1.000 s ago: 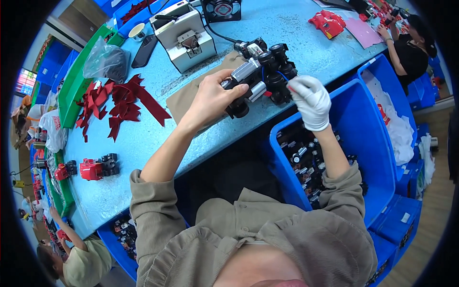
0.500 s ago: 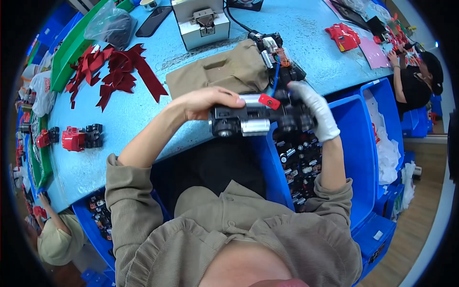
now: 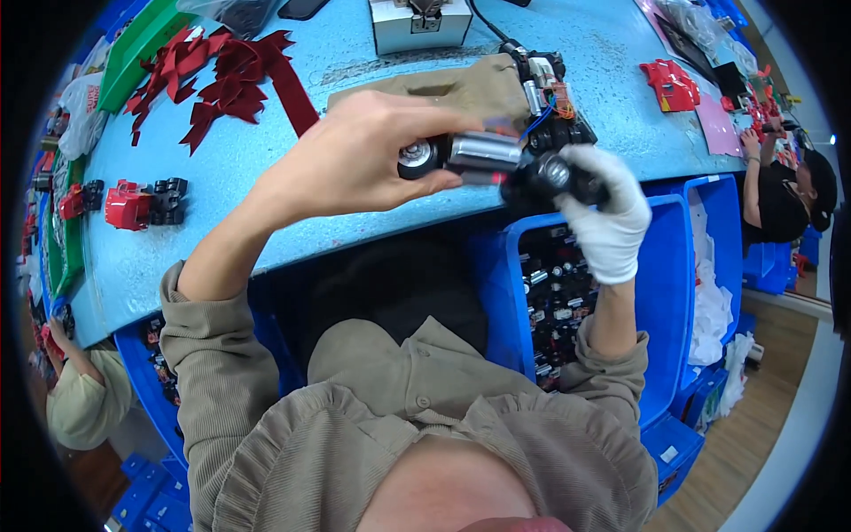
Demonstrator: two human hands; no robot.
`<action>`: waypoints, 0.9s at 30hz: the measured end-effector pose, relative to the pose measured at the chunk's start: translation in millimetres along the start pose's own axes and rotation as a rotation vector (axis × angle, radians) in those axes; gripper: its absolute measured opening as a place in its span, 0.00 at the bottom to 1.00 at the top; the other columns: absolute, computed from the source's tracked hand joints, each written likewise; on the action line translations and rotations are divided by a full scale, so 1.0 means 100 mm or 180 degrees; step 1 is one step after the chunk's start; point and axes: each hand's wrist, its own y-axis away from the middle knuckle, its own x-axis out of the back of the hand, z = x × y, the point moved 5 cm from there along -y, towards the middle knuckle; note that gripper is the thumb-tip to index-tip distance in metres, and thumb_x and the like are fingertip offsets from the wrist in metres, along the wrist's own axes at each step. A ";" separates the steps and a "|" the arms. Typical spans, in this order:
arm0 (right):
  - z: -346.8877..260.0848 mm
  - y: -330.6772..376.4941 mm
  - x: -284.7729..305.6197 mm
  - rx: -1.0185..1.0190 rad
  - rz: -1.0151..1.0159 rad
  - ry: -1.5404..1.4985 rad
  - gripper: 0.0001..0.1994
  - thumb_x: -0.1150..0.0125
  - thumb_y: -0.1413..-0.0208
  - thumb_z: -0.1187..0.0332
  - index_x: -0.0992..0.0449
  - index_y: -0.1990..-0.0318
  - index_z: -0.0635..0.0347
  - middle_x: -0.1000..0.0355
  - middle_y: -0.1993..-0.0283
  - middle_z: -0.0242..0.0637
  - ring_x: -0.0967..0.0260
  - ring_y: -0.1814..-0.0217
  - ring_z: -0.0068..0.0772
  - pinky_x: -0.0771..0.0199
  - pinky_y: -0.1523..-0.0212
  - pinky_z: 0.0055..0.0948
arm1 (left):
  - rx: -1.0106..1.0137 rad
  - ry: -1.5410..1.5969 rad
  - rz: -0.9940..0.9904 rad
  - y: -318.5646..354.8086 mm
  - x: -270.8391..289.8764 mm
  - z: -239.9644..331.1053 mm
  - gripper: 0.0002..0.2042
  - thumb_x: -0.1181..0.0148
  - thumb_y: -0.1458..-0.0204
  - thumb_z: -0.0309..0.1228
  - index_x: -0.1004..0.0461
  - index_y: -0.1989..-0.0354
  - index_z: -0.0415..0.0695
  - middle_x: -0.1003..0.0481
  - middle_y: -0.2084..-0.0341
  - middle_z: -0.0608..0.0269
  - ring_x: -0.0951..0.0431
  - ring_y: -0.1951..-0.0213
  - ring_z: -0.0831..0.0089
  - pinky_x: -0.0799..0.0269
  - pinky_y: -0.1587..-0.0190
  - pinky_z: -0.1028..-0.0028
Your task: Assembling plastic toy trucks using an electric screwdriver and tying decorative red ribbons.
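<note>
My bare left hand [image 3: 353,152] is closed round one end of a black toy truck chassis [image 3: 486,151], beside a silver-hubbed wheel. A chrome cylinder runs along the chassis side, and a bit of red shows below it. At the other end, my white-gloved right hand [image 3: 613,217] has its fingers round the blurred wheels. The chassis is raised over the table's front edge. Just behind it, a second toy chassis [image 3: 548,96] with bare wires lies against a folded tan cloth [image 3: 483,84].
A white metal box [image 3: 417,34] stands at the back. Dark red ribbon bows [image 3: 235,84] and a red-cab toy truck [image 3: 129,206] lie left. A red truck cab [image 3: 669,84] is far right. Blue bins [image 3: 667,310] with parts stand below the edge. Other people sit at both sides.
The chassis has been turned over lengthwise, so its side cylinder and wheels face me, and raised slightly. My left hand has moved up over its end. The view has shifted a little.
</note>
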 end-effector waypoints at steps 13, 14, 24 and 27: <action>0.30 0.01 -0.50 0.0265 0.0225 -0.0238 0.21 0.42 0.69 0.89 0.23 0.64 0.55 0.30 0.63 0.36 0.31 0.61 0.34 0.30 0.58 0.29 | 0.0784 0.0492 -0.0081 0.42 0.28 -0.48 0.34 0.31 0.64 0.31 0.37 0.43 0.46 0.28 0.55 0.60 0.27 0.56 0.71 0.31 0.59 0.70; 0.43 0.15 -0.52 0.0163 0.0050 -0.0096 0.21 0.42 0.69 0.88 0.24 0.64 0.55 0.31 0.64 0.37 0.31 0.61 0.36 0.31 0.59 0.29 | 0.0734 0.0576 -0.0284 0.38 0.19 -0.52 0.33 0.32 0.63 0.31 0.36 0.43 0.47 0.28 0.57 0.59 0.27 0.56 0.69 0.30 0.59 0.70; 0.55 0.02 -0.26 0.0265 -0.0575 0.0263 0.21 0.38 0.70 0.84 0.26 0.62 0.59 0.31 0.60 0.39 0.32 0.56 0.41 0.32 0.52 0.32 | -0.0329 -0.1163 -0.0465 -0.40 -0.58 -0.72 0.13 0.43 0.56 0.26 0.30 0.59 0.42 0.33 0.67 0.55 0.31 0.60 0.64 0.28 0.61 0.68; 0.61 -0.11 0.03 0.0205 -0.0597 0.0344 0.21 0.35 0.69 0.81 0.26 0.61 0.59 0.30 0.58 0.41 0.31 0.55 0.42 0.33 0.52 0.33 | -0.0371 -0.1581 -0.0348 -0.47 -0.49 -0.82 0.09 0.44 0.58 0.25 0.30 0.66 0.40 0.34 0.70 0.56 0.33 0.61 0.63 0.29 0.62 0.67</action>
